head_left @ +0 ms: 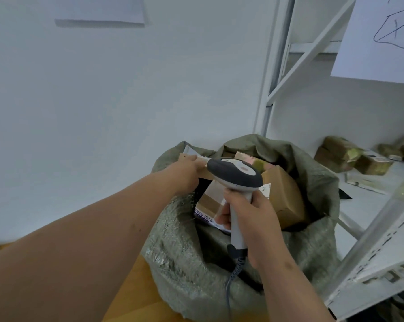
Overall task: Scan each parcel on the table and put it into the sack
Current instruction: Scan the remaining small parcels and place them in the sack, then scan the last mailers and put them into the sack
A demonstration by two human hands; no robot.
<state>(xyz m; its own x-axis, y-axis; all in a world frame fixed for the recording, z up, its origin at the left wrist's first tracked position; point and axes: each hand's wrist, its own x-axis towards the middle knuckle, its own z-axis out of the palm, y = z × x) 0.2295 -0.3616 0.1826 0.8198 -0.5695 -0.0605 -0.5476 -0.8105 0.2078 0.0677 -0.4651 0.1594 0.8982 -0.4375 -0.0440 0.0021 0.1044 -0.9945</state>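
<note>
A grey-green woven sack (180, 252) stands open in the middle of the view with several cardboard parcels inside, among them a plain brown box (287, 196) and a taped one with a label (208, 205). My left hand (184, 175) reaches over the sack's far left rim and grips a flat cardboard parcel (203, 169) at the mouth. My right hand (249, 219) holds a grey and white barcode scanner (234, 173) by its handle above the sack, head pointing away from me. Its coiled cable hangs down in front.
A white metal shelving rack (368, 231) stands right of the sack, with several taped brown parcels (349, 156) on its lower shelf. A white wall is behind. An orange-brown surface (135, 289) shows under my left forearm. White paper sheets hang at the top.
</note>
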